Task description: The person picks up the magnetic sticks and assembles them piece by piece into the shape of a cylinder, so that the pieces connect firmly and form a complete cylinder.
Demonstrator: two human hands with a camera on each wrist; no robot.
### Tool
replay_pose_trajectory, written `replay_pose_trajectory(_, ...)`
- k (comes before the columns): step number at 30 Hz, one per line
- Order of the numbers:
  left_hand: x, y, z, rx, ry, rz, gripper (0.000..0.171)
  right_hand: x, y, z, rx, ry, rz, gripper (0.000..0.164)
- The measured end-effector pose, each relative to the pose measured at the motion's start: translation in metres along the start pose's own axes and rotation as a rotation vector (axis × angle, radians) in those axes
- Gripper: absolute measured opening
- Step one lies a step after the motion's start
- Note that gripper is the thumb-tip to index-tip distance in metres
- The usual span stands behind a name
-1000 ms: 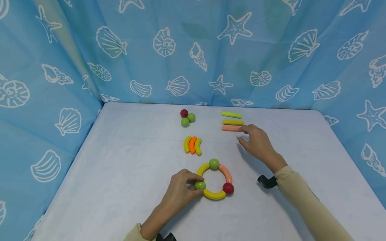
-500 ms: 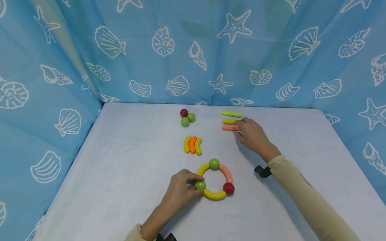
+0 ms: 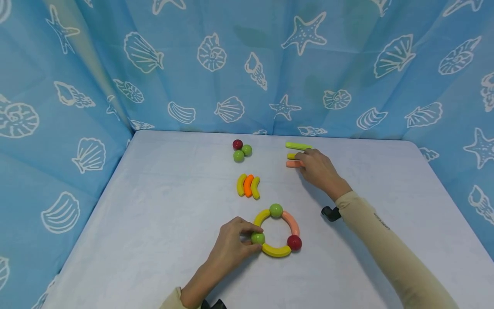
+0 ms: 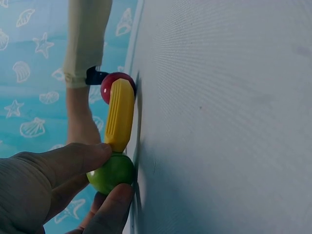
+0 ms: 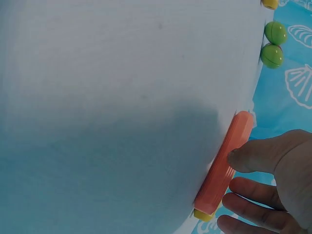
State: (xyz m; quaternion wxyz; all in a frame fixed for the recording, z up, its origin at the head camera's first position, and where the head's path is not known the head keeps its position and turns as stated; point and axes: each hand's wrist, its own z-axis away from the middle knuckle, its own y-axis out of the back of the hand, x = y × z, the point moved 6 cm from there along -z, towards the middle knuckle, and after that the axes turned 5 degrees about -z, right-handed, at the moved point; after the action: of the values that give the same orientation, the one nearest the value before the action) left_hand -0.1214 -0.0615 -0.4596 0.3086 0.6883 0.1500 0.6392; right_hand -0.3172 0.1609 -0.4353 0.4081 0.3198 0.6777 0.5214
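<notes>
In the head view my left hand (image 3: 236, 241) pinches a green ball (image 3: 258, 238) at the left of a ring of balls and curved pieces. The left wrist view shows the thumb and fingers round this green ball (image 4: 112, 174), beside a yellow curved piece (image 4: 120, 115) and a red ball (image 4: 112, 87). My right hand (image 3: 319, 170) is at the straight sticks at the back right. Its thumb lies on the salmon stick (image 5: 229, 156), with fingers on the stick's far side, between it and the yellow stick (image 3: 291, 156). The fingers partly cover both sticks.
A light green stick (image 3: 298, 146) lies behind the other two. Two green balls (image 3: 246, 149) and a red ball (image 3: 237, 144) cluster at the back middle. Yellow and orange curved pieces (image 3: 248, 186) lie side by side before them. A shell-patterned blue curtain borders the white table (image 3: 173, 180).
My right hand has moved left and slightly away along the sticks, from the salmon stick's right end to nearer its middle. The left hand stays at the green ball.
</notes>
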Motion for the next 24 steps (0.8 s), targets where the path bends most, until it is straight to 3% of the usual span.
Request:
replay_pose_trajectory(10, -0.0007, -0.0003, -0.0007, -0.003, 0.003, 0.013, 0.029, -0.0002, -0.0063, -0.0074, -0.045, 0.014, 0.014, 0.028)
replay_pose_trajectory(24, 0.0004, -0.001, 0.0008, 0.013, -0.011, 0.016, 0.029, -0.002, -0.0101, -0.0087, -0.042, 0.023, 0.012, 0.029)
